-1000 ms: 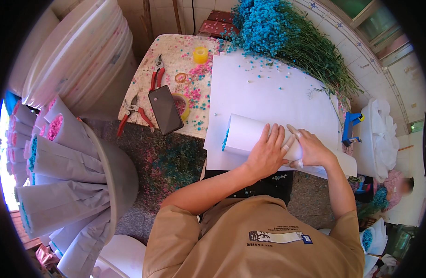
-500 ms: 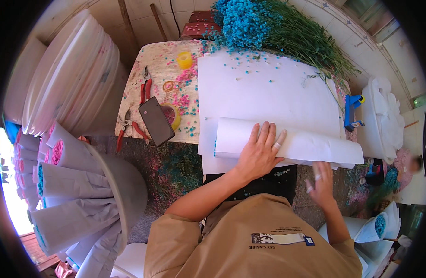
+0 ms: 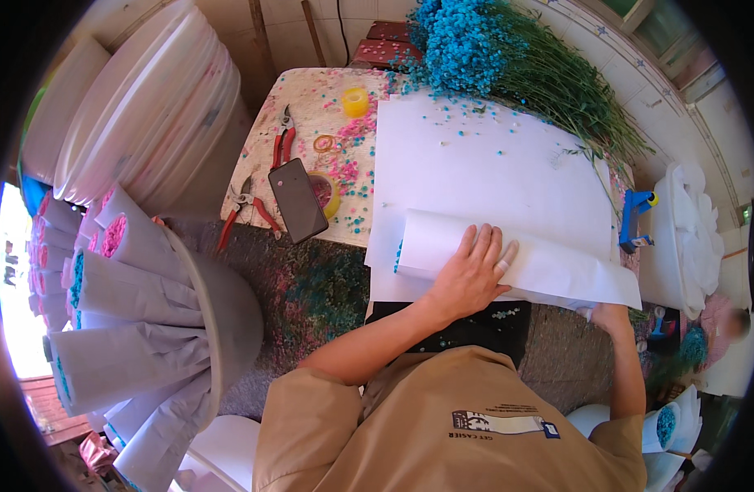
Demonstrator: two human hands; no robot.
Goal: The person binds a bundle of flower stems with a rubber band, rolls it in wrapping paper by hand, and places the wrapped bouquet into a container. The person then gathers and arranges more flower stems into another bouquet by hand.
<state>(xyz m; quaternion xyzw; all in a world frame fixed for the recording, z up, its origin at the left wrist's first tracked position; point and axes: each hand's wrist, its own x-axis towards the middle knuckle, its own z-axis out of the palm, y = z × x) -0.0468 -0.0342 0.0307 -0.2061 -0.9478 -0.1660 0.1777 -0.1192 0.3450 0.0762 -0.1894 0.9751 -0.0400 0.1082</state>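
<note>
A white paper roll [image 3: 430,244], blue blossoms at its left end, lies across flat white sheets [image 3: 483,180]. My left hand [image 3: 467,279] is open, fingers flat on top of the roll. My right hand [image 3: 611,320] is at the roll's lower right edge, its fingers mostly hidden by paper. Left of the sheets are a dark phone [image 3: 299,202], two red-handled pruners [image 3: 285,143] and a yellow tape roll [image 3: 355,102]. Blue flowers with long stems [image 3: 463,49] lie behind the sheets, and a blue tape dispenser [image 3: 635,220] stands at their right.
A grey bucket [image 3: 237,303] at left holds several wrapped bundles [image 3: 127,291] of pink and blue flowers, below stacked white tubs [image 3: 127,107]. A white container [image 3: 678,238] stands right of the worktable [image 3: 262,156]. Another person [image 3: 713,336] is partly visible at far right.
My right hand first left the top of the roll and dropped below it, then moved right and up to the roll's lower right edge. My left hand stays on top.
</note>
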